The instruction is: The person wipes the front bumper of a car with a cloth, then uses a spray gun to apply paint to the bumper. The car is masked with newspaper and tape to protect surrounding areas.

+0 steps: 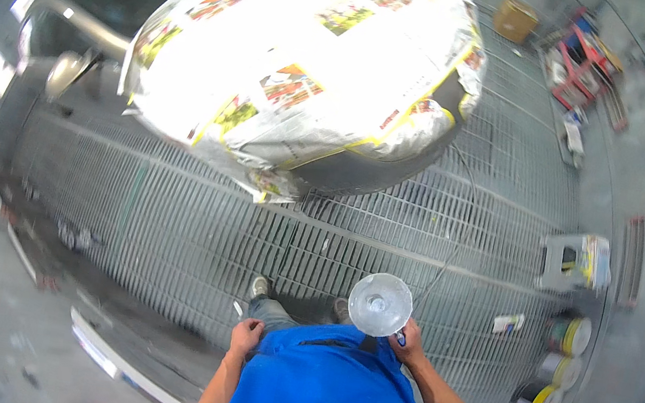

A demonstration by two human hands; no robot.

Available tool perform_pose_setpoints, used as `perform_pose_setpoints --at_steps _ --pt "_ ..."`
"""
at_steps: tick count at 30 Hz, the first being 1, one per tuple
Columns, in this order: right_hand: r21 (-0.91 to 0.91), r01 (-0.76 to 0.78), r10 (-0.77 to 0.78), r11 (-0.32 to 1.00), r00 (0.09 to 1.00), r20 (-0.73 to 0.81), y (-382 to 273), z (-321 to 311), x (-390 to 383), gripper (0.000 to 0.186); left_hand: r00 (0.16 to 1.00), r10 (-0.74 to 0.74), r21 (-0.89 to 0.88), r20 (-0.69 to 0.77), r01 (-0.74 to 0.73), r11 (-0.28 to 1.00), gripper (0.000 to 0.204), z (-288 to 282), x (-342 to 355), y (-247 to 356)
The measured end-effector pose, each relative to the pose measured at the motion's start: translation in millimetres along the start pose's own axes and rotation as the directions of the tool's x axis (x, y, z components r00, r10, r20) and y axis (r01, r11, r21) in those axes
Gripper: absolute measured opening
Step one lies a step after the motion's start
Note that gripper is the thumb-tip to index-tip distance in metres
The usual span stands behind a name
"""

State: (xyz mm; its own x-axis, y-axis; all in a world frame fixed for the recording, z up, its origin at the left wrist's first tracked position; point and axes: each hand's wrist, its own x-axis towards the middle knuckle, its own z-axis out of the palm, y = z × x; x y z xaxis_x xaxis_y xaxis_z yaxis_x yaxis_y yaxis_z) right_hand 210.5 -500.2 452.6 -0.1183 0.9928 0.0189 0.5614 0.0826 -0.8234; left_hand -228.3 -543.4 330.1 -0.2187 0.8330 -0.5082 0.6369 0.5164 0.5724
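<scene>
My right hand point(408, 343) is closed around the handle of a paint spray gun point(380, 305) in front of my right hip. Its round translucent cup faces up and hides most of the gun's body. My left hand point(247, 337) hangs beside my left hip with its fingers curled. Whatever may be inside those fingers is hidden. Ahead of me, beyond reach of both hands, stands a large vehicle part-covered in printed white masking sheets point(290, 92). A dark, rounded panel point(380, 168) shows below the sheets' near right edge.
Slatted metal grating point(195, 188) forms the floor, with a thin hose point(471, 193) across it. Several cans point(566, 335) line the right side, near a grey-white holder point(575, 262). A cardboard box point(515, 20) and red equipment point(579, 70) are far right. At left, a mirror point(66, 74) juts out.
</scene>
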Motion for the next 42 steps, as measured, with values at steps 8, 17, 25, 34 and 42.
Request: perform_pose_setpoints --at_steps 8,17,25,34,42 --pt "-0.038 -0.129 0.126 0.991 0.989 -0.077 -98.4 102.1 -34.3 0.065 0.953 0.089 0.028 0.288 -0.101 0.995 0.032 -175.5 142.7 -34.0" --pt "0.094 -0.046 0.063 0.995 0.979 -0.194 -165.6 164.7 -25.3 0.058 0.980 -0.021 0.098 0.197 0.001 0.995 0.028 -242.8 221.2 -108.8" --pt "0.366 -0.379 0.512 0.850 0.760 -0.401 -121.4 174.2 -34.5 0.023 0.861 0.231 0.206 0.453 -0.353 0.913 0.036 -133.3 127.6 -39.4" --pt "0.700 -0.016 0.612 0.714 0.499 -0.614 -107.2 99.5 -28.2 0.041 0.926 -0.012 0.252 0.378 -0.090 0.963 0.034 -198.1 115.1 4.7" --pt "0.730 0.068 0.632 0.680 0.450 -0.631 -105.9 70.5 -22.5 0.029 0.906 0.092 0.257 0.412 -0.212 0.943 0.034 -175.1 142.9 -35.3"
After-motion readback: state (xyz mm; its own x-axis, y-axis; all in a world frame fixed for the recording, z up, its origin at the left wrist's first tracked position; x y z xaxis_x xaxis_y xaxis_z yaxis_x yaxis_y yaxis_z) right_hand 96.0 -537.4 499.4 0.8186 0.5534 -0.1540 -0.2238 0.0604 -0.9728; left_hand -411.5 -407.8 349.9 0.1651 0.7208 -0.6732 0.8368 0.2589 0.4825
